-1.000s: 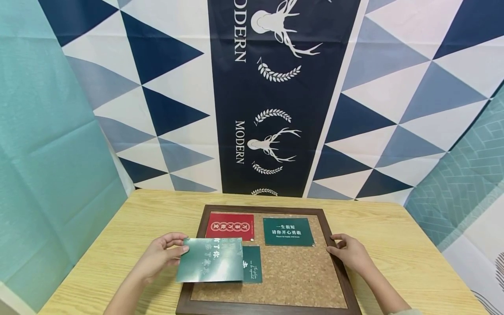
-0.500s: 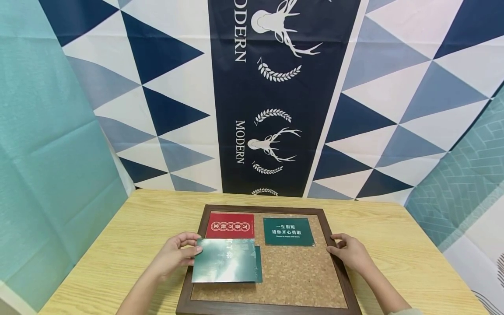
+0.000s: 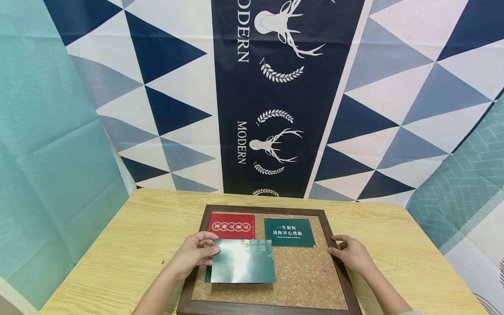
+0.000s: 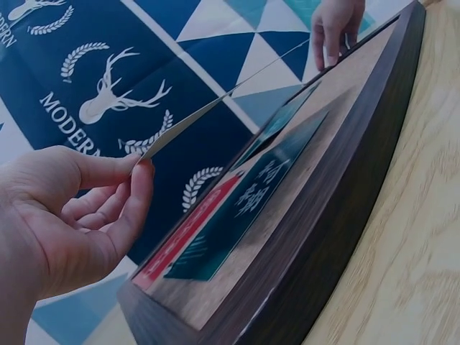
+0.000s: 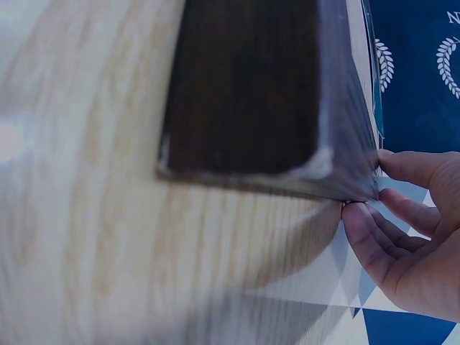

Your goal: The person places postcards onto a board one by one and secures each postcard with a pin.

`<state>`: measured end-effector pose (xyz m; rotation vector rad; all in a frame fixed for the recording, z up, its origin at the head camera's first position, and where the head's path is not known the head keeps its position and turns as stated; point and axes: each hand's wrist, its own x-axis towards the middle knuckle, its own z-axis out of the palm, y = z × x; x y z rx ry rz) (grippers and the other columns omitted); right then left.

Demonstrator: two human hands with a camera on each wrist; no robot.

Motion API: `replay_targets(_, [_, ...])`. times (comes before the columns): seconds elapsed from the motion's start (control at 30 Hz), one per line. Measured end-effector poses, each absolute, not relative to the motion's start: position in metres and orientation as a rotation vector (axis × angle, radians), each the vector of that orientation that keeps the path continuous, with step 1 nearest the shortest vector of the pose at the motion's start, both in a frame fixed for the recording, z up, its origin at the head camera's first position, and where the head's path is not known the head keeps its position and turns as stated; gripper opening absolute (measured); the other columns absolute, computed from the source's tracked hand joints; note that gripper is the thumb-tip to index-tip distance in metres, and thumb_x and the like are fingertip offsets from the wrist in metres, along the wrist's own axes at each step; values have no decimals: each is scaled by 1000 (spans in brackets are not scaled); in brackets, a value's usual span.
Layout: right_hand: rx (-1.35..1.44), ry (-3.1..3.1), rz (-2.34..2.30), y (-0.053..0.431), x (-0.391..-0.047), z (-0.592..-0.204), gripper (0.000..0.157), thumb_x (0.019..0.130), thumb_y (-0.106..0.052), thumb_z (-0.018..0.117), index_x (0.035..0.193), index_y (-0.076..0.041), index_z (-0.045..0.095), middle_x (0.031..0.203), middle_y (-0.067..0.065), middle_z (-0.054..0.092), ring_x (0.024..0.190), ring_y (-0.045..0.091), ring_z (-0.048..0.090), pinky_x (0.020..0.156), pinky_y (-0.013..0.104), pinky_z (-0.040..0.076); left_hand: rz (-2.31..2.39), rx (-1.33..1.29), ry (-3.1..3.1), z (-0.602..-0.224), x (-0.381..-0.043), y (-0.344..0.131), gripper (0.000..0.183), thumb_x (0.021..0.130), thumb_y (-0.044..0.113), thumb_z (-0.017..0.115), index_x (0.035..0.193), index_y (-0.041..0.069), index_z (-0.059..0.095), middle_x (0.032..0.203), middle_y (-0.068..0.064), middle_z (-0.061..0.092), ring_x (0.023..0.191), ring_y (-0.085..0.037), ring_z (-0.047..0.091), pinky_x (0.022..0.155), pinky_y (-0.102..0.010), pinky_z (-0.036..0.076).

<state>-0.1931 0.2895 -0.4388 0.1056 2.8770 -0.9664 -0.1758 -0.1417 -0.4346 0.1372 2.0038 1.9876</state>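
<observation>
My left hand (image 3: 193, 253) pinches a glossy dark green card (image 3: 245, 264) by its left edge, thumb on top. The card hovers over the left-middle of a brown-framed corkboard (image 3: 307, 280); in the left wrist view the card (image 4: 188, 121) shows edge-on, tilted and raised off the cork. Beneath it lies another green card (image 4: 241, 205), mostly covered in the head view. A red card (image 3: 232, 221) sits at the board's upper left, a green card with white writing (image 3: 289, 232) at its upper right. My right hand (image 3: 350, 253) grips the frame's right side between thumb and fingers.
The corkboard lies on a light wooden table (image 3: 393, 245). Behind stands a cloth (image 3: 271, 96) printed with triangles and deer heads; pale teal sheets (image 3: 59, 144) hang at the left.
My left hand has carried the green card to the right across the board, covering most of the card below and uncovering its left edge. The right hand stays on the frame.
</observation>
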Motion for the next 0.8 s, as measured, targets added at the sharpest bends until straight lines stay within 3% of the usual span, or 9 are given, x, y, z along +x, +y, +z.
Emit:
replay_targets(0.3, [100, 2881, -964, 290, -193, -439, 57, 85, -27, 67, 127, 7, 50, 100, 20, 62, 82, 23, 60, 61, 33, 47, 1991, 138, 2013, -437, -178, -124, 43, 84, 14, 69, 118, -6, 51, 92, -4, 51, 75, -12, 59, 64, -28, 56])
replay_targets(0.8, [119, 2862, -966, 289, -193, -438, 56, 86, -26, 66, 128, 7, 50, 101, 22, 61, 84, 25, 60, 62, 33, 48, 2021, 105, 1976, -443, -179, -98, 38, 83, 11, 70, 114, -5, 54, 87, -3, 52, 59, -10, 59, 58, -26, 56])
